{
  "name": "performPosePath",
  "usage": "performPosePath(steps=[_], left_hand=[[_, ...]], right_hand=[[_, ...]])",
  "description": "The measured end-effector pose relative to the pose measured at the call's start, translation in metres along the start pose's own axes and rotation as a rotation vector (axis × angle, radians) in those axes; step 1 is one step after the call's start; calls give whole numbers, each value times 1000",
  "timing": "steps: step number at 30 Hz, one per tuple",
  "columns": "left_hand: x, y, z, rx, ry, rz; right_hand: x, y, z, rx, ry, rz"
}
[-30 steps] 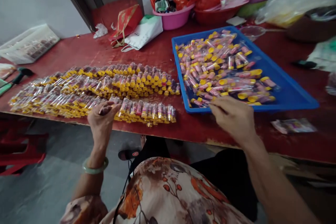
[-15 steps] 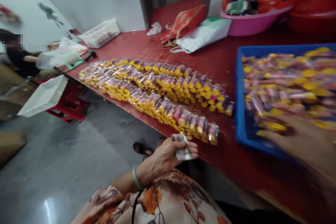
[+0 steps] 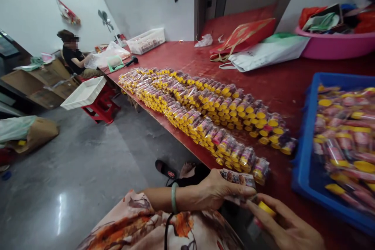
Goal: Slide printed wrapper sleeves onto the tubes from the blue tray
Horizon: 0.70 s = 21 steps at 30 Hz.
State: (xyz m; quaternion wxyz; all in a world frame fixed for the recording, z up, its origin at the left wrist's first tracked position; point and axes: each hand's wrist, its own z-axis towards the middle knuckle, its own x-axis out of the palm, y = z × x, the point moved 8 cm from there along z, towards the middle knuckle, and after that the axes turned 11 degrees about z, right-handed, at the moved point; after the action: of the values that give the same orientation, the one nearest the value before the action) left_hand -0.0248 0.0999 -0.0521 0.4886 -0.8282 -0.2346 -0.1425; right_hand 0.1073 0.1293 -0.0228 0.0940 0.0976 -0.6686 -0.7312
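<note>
My left hand, with a pale green bangle on its wrist, grips a small stack of printed cards between thumb and fingers. Close against it, my right hand holds a small clear tube with a yellow cap; its lower part is blurred. The fingertips of both hands meet at the cards' edge. Just beyond, long stacked rows of yellow-capped tubes in clear wrap lie on the red table. To the right, a blue tray holds many loose tubes of the same kind, lying in all directions.
Behind the rows lie a white bag, a red bag and a heaped pink basin. A white crate sits at the far end. Beside the table, a white tray rests on red stools. Another person sits beyond.
My right hand has come out of the blue tray with a yellow-capped tube and met my left hand. The left hand still holds the cards. The view has turned to the left.
</note>
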Motion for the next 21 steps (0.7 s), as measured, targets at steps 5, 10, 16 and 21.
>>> performPosePath(steps=[5, 10, 16, 21], left_hand=[[6, -2, -12, -42, 73, 96], [5, -7, -22, -29, 81, 157], [1, -18, -35, 29, -31, 150], [4, -26, -34, 61, -80, 112]], right_hand=[[2, -33, -7, 381, -138, 279], [2, -35, -14, 537, -232, 476], [-9, -14, -25, 387, -108, 524], [-31, 23, -41, 82, -41, 516]])
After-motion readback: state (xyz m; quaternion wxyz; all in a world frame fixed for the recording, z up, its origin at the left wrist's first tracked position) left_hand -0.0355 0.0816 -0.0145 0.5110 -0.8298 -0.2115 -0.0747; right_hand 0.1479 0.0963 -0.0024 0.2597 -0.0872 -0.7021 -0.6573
